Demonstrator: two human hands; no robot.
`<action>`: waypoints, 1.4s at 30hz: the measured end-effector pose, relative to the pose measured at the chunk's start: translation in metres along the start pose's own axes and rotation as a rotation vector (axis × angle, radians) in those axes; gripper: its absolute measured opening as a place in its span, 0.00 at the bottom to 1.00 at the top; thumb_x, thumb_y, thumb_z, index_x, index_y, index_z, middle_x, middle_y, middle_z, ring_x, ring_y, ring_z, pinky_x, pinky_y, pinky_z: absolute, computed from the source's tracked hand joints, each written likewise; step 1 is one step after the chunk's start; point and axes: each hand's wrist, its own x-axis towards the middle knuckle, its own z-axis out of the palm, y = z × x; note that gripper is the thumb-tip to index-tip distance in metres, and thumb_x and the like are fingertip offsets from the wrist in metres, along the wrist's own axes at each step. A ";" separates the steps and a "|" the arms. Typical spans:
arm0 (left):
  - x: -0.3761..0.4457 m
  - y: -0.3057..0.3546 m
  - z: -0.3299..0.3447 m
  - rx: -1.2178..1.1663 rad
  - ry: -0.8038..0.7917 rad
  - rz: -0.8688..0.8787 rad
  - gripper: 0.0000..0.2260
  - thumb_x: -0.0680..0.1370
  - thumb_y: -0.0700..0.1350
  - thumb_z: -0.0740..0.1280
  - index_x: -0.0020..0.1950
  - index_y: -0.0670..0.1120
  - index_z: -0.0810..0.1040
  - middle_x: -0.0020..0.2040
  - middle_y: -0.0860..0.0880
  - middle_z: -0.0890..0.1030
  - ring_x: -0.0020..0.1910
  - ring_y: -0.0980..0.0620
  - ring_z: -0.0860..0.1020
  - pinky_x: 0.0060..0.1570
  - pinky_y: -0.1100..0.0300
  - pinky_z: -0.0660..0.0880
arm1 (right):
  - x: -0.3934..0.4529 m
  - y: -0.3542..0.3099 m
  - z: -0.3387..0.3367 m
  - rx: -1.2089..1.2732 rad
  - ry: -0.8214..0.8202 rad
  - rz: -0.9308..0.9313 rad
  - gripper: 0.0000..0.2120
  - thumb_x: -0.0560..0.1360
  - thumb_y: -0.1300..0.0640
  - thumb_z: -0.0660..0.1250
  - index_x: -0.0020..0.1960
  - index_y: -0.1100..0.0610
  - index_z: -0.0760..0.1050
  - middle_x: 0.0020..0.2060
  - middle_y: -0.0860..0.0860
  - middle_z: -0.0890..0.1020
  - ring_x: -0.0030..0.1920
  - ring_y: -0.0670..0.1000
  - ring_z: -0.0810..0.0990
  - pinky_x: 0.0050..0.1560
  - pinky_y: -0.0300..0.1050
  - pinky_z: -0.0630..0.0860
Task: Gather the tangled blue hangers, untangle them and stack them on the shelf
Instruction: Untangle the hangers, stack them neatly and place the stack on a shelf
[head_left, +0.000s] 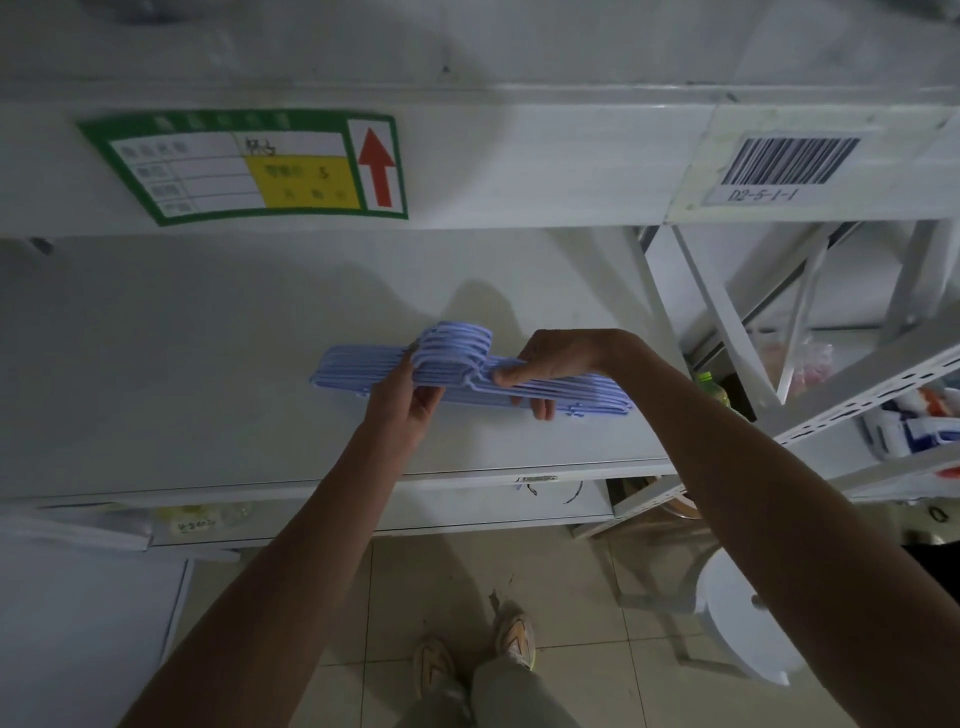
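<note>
A neat stack of several light blue plastic hangers lies flat on the white shelf, hooks bunched together at the middle and pointing away from me. My left hand grips the stack just left of the hooks, fingers curled under its near edge. My right hand holds the stack right of the hooks, thumb on top and fingers wrapped round the bars. The right ends of the hangers stick out past my right hand.
The shelf above carries a green and yellow label with a red arrow, and a barcode tag. A white metal rack with packaged goods stands at the right. A white round stool and my feet are on the tiled floor.
</note>
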 end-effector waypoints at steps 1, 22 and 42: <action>0.000 0.000 -0.001 -0.014 -0.008 0.006 0.06 0.82 0.37 0.65 0.47 0.43 0.79 0.35 0.49 0.87 0.33 0.56 0.86 0.31 0.63 0.81 | 0.001 -0.001 0.001 0.025 -0.027 -0.005 0.31 0.72 0.27 0.68 0.45 0.56 0.86 0.39 0.56 0.89 0.40 0.53 0.88 0.51 0.44 0.79; -0.037 0.052 0.005 0.648 -0.145 -0.406 0.19 0.81 0.54 0.65 0.51 0.40 0.86 0.52 0.36 0.86 0.53 0.42 0.85 0.47 0.53 0.84 | 0.017 -0.004 -0.047 0.035 0.007 -0.052 0.28 0.70 0.29 0.73 0.33 0.55 0.80 0.31 0.55 0.80 0.30 0.53 0.76 0.41 0.45 0.77; 0.051 0.053 -0.009 2.101 -0.155 1.072 0.19 0.84 0.55 0.54 0.48 0.48 0.81 0.37 0.40 0.83 0.35 0.35 0.81 0.38 0.46 0.79 | 0.004 -0.012 -0.042 -0.075 0.124 -0.038 0.34 0.69 0.24 0.69 0.31 0.57 0.80 0.29 0.55 0.83 0.29 0.50 0.81 0.56 0.48 0.79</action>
